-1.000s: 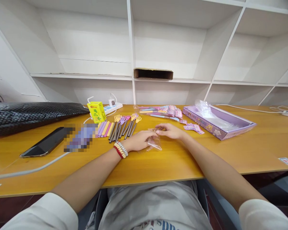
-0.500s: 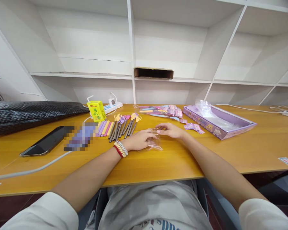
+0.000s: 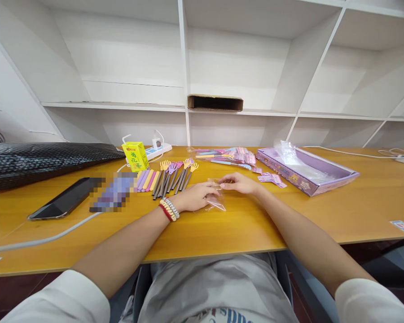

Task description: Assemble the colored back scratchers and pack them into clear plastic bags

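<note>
A small clear plastic bag (image 3: pixel 216 202) lies on the wooden desk (image 3: pixel 323 211) between my hands. My left hand (image 3: pixel 195 196), with bead bracelets at the wrist, is closed on the bag's left side. From the right, my right hand (image 3: pixel 239 182) pinches the bag's top edge. Just left of my left hand lies a row of hand-shaped sticks with dark handles (image 3: pixel 175 175) and several pastel sticks (image 3: pixel 146 180).
A yellow drink carton (image 3: pixel 135 156) and a power strip (image 3: pixel 157 150) stand behind the sticks. A phone (image 3: pixel 62 203) and a black bag (image 3: pixel 37 163) are at the left. Packed items (image 3: pixel 229 156), small cards (image 3: pixel 272 179) and a purple box (image 3: pixel 309 172) lie to the right.
My hands have stayed almost in place on the bag. The fingers have shifted slightly and the bag's lower corner now lies a little more to the left.
</note>
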{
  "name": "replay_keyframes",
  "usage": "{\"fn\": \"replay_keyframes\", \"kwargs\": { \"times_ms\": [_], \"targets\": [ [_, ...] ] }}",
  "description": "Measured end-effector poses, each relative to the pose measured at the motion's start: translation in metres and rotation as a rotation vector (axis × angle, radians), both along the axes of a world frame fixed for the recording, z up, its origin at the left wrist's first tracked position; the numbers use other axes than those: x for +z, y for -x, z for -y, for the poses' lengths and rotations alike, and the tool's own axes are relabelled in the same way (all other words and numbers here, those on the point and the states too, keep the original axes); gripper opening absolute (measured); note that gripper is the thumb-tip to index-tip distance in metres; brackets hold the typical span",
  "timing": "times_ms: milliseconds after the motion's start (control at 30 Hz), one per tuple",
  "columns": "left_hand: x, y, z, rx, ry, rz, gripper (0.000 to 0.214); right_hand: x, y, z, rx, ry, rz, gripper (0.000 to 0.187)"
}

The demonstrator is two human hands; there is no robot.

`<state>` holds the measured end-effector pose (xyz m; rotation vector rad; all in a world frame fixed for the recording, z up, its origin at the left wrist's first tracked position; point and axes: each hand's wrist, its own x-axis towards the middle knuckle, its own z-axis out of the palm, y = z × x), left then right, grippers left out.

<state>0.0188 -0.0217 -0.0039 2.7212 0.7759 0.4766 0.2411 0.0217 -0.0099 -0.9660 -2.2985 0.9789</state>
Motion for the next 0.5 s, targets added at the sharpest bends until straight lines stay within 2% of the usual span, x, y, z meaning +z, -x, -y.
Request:
{"fn": "replay_keyframes", "kwargs": {
  "times_ms": [300,400,500],
  "targets": [
    [0.0003,0.0005,0.0019,0.013,-0.027,0.032,0.029,0.0007,0.0021,0.003,-0.011,0.0,-0.011,0.042],
    [0.0007,0.0001,0.0046,0.091,-0.034,0.052,0.037,0.0,0.0036,0.0027,-0.131,-0.083,-0.015,0.039],
    [0.0014,-0.0005,0.0059,0.191,-0.008,0.051,0.039,-0.0028,0.0014,-0.0026,-0.341,-0.215,-0.066,0.028]
  ]
}}
